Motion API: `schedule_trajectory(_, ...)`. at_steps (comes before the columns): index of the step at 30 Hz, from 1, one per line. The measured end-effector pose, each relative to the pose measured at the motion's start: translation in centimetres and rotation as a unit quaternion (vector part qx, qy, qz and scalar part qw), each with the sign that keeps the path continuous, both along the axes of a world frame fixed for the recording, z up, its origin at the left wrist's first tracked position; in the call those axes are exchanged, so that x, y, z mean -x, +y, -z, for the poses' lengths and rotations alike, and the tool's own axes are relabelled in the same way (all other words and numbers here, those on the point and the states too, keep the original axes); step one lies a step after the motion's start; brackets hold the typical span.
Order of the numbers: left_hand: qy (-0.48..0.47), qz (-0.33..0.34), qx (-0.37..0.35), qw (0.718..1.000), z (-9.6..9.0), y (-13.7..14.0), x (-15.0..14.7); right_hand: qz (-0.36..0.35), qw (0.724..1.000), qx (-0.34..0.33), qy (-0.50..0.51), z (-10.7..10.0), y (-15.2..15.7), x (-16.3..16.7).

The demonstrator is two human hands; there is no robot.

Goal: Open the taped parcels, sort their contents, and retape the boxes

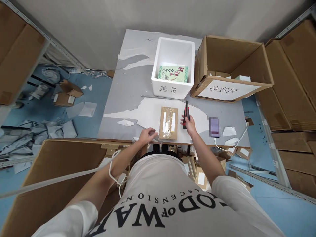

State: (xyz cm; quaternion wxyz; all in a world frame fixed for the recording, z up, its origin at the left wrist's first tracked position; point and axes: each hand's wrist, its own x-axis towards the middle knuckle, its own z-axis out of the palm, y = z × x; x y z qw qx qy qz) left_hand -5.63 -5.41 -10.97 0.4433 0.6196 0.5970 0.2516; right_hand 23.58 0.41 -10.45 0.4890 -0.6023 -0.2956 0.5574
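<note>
A small brown cardboard box (pixel 168 123) lies on the table, with clear tape down its middle and white label strips on either side. My left hand (pixel 147 135) is just left of the box's near corner, fingers loosely bent and apart, with nothing visible in it. To the right of the box, my right hand (pixel 189 124) is closed around a red and black box cutter (pixel 186 115). The cutter points away from me, towards a white foam box (pixel 172 89). Inside the foam box lies a green printed packet (pixel 173 73).
A large open carton (pixel 228 90) with small boxes inside stands at the back right of the table (pixel 130 84). A phone (pixel 214 127) on a white cable (pixel 238 143) lies at the right, beside paper scraps (pixel 229 131). Below left is a big carton (pixel 64 164).
</note>
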Motion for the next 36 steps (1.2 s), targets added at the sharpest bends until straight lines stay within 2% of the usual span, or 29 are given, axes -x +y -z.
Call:
schedule_trajectory(3, 0.003, -0.035, -0.019, 0.999, -0.7, 5.6, 0.3, 0.05, 0.998, 0.02, 0.017, 0.4, -6.5, -0.2)
schedule_trajectory(6, -0.055, -0.033, -0.001, 0.998, -1.0, 11.6, -0.4, 0.084, 0.986, 0.069, 0.124, 0.9, -12.3, 1.1)
schedule_trajectory(8, -0.088, -0.014, 0.034, 0.995, -1.1, 14.3, -1.3, 0.097, 0.973, 0.089, 0.188, 1.3, -14.5, 2.4)
schedule_trajectory(11, -0.116, 0.02, 0.093, 0.989, -0.8, 15.9, -2.6, 0.117, 0.956, 0.096, 0.252, 1.6, -15.2, 4.3)
schedule_trajectory(13, -0.135, 0.025, 0.108, 0.985, -0.4, 15.8, -3.2, 0.136, 0.947, 0.092, 0.275, 1.6, -14.8, 5.2)
schedule_trajectory(17, -0.149, -0.001, 0.087, 0.985, 0.0, 15.2, -3.2, 0.159, 0.944, 0.094, 0.273, 1.4, -13.8, 5.4)
schedule_trajectory(22, -0.133, -0.033, 0.047, 0.989, -0.9, 13.8, -0.7, 0.144, 0.963, 0.053, 0.221, 0.0, -10.6, 1.8)
schedule_trajectory(26, -0.101, -0.103, 0.024, 0.989, -1.7, 9.4, 0.7, 0.083, 0.985, 0.046, 0.142, -1.7, -4.4, -1.6)
schedule_trajectory(30, -0.089, -0.188, 0.042, 0.977, -1.0, 4.1, 0.2, -0.005, 0.997, 0.059, 0.058, -2.4, 1.5, -2.5)
schedule_trajectory(33, -0.091, -0.223, 0.067, 0.968, 0.3, 1.7, -0.5, -0.059, 0.996, 0.065, 0.01, -1.9, 3.7, -1.8)
schedule_trajectory(36, -0.075, -0.231, 0.077, 0.967, 1.1, 0.9, -0.4, -0.078, 0.995, 0.067, -0.009, -1.1, 4.2, -1.0)
